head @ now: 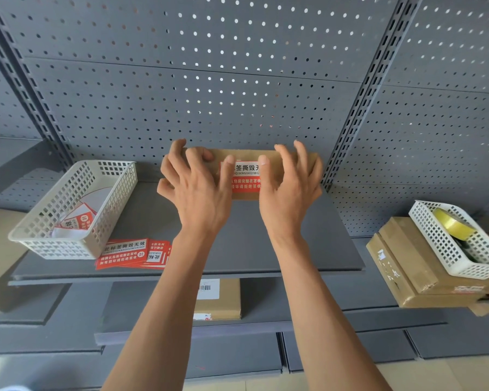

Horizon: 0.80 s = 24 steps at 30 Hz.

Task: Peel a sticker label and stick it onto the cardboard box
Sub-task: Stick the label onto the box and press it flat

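Note:
A brown cardboard box (268, 156) stands at the back of the grey shelf, against the pegboard wall. A red and white sticker label (245, 179) lies flat on its near face. My left hand (195, 190) rests on the box's left part, fingers spread, thumb pressing the label's left edge. My right hand (288, 187) covers the box's right part, its thumb on the label's right edge. Both hands hide the box's ends. A stack of the same red sticker labels (127, 253) lies at the shelf's front left.
A white mesh basket (74, 207) with peeled backing paper stands on the shelf's left. At the right, another white basket (458, 241) holding a yellow tape roll (452, 225) sits on cardboard boxes (401, 263). A labelled box (220, 300) lies on the lower shelf.

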Each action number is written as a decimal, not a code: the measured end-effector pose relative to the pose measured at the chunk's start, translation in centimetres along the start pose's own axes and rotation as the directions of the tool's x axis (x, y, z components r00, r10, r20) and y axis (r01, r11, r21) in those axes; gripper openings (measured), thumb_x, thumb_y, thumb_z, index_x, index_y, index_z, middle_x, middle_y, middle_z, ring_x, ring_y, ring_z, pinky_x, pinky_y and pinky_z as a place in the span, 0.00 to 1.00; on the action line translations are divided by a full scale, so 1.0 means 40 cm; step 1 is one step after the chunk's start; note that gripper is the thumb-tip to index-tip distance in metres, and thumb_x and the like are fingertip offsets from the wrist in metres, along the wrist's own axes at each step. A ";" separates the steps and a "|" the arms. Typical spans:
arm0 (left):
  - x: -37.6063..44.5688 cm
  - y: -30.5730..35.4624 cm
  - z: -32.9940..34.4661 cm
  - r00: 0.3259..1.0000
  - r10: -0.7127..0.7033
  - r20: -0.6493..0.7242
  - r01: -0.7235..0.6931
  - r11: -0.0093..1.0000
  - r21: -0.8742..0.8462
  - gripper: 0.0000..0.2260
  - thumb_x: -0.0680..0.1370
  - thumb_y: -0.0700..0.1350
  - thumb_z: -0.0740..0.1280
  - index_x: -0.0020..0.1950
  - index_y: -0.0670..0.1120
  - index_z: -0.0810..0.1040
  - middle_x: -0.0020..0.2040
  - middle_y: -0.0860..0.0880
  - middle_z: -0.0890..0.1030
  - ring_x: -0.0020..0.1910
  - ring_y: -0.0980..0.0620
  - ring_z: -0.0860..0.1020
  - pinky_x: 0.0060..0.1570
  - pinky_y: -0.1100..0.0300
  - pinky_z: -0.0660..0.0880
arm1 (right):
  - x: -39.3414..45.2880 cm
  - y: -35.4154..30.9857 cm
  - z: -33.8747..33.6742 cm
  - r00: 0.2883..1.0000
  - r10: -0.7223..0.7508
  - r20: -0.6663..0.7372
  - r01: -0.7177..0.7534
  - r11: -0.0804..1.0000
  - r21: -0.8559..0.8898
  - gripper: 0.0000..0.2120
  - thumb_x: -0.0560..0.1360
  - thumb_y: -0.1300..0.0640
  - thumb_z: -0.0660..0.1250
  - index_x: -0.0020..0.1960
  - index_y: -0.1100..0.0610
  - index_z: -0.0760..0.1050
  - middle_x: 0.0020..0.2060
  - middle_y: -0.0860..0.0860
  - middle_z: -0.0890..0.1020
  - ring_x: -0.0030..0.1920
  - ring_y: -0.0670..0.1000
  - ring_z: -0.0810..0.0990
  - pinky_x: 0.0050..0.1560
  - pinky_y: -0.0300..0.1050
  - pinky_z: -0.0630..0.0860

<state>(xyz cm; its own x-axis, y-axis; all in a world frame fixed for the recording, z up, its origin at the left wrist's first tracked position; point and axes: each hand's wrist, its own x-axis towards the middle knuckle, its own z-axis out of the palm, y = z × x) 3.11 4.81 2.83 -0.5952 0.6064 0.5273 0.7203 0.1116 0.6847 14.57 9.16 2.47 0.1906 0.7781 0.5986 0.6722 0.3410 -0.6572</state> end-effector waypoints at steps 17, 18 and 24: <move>-0.004 -0.015 -0.004 0.998 0.060 0.028 -0.062 0.997 0.044 0.17 0.80 0.60 0.64 0.59 0.48 0.70 0.76 0.46 0.61 0.73 0.42 0.59 0.61 0.45 0.57 | -0.012 0.019 0.011 0.998 -0.054 0.020 0.055 0.995 -0.086 0.17 0.82 0.42 0.59 0.69 0.44 0.73 0.78 0.45 0.63 0.81 0.58 0.53 0.67 0.57 0.60; -0.003 -0.014 -0.004 0.998 0.059 0.028 -0.060 0.997 0.041 0.16 0.80 0.59 0.64 0.59 0.47 0.70 0.76 0.46 0.60 0.73 0.42 0.59 0.61 0.45 0.57 | -0.012 0.020 0.010 0.998 -0.055 0.020 0.056 0.995 -0.080 0.17 0.82 0.43 0.59 0.69 0.44 0.73 0.78 0.45 0.63 0.81 0.58 0.53 0.67 0.57 0.59; -0.004 -0.019 -0.004 0.998 0.061 0.029 -0.061 0.998 0.019 0.11 0.82 0.52 0.62 0.59 0.46 0.70 0.76 0.45 0.61 0.73 0.42 0.59 0.63 0.43 0.58 | -0.008 0.019 0.009 0.999 -0.048 0.016 0.049 0.997 -0.053 0.15 0.84 0.49 0.58 0.69 0.45 0.73 0.78 0.44 0.64 0.81 0.57 0.53 0.67 0.55 0.58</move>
<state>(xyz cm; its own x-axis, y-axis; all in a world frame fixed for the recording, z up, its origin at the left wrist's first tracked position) 2.59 4.51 2.33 -0.5397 0.6345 0.5533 0.7620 0.0887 0.6415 14.78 9.34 1.61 0.1466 0.7688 0.6225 0.7177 0.3504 -0.6018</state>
